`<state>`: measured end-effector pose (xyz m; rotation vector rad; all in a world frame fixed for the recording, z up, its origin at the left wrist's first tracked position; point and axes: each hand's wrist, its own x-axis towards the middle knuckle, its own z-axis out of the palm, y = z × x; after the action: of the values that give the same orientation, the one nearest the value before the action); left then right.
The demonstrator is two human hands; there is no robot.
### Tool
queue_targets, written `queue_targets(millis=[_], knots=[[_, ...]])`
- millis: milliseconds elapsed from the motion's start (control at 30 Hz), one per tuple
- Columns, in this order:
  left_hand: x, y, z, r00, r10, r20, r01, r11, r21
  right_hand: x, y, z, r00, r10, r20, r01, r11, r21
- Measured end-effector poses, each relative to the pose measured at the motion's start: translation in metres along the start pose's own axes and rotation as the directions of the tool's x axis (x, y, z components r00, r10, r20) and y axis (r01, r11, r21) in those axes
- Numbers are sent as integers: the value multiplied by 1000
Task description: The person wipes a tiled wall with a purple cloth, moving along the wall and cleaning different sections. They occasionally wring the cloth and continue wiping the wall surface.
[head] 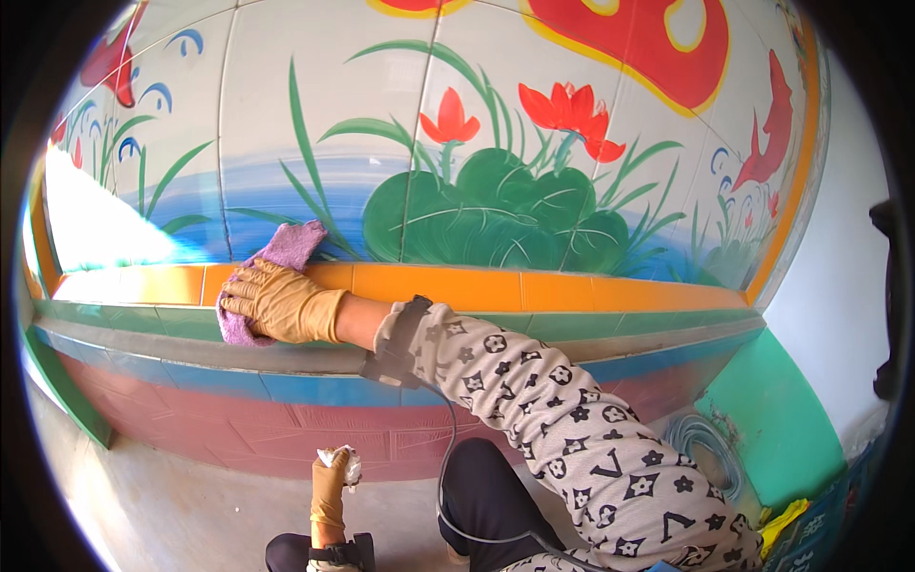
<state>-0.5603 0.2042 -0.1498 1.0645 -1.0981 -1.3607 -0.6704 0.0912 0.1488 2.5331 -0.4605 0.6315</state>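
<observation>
My right hand (289,304), in a tan rubber glove, presses a purple cloth (293,244) against the orange tile border (436,286) under the painted tile wall (300,179). The cloth's upper end lies against the blue painted band, and its lower end hangs over the green tile strip (500,323). Lower down, my left hand (329,482), gloved alike, is closed around a crumpled white wad (352,466), perhaps tissue or thin cloth. That hand is above the floor, away from the wall.
Below the border runs a grey ledge (179,350) with blue and dark red tiles (336,429) underneath. A coil of hose or cable (704,447) lies at the right by a green panel (779,415). A cable (452,457) trails from my right wrist strap past my knee (486,493).
</observation>
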Motion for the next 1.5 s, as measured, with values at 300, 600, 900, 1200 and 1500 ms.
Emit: queue_targets(millis=[300,600,900,1200,1500], knots=[[6,-8,-3,998,-42,-41,44,998,53,-103,25,-54,999,33,11,-32,999,-14],[16,-29,-12,1000,-31,-6,31,995,97,-365,46,-170,827,532,-182,-536,647,-543],[22,-42,-10,998,-57,17,53,985,162,-539,69,-202,574,563,-595,-819,392,-419],[19,-41,-23,999,-48,-1,47,981,190,-591,65,-227,-121,699,-704,-988,-154,17],[20,-37,-10,996,-56,75,43,985,168,-516,47,-199,365,592,-718,-861,-79,-503]])
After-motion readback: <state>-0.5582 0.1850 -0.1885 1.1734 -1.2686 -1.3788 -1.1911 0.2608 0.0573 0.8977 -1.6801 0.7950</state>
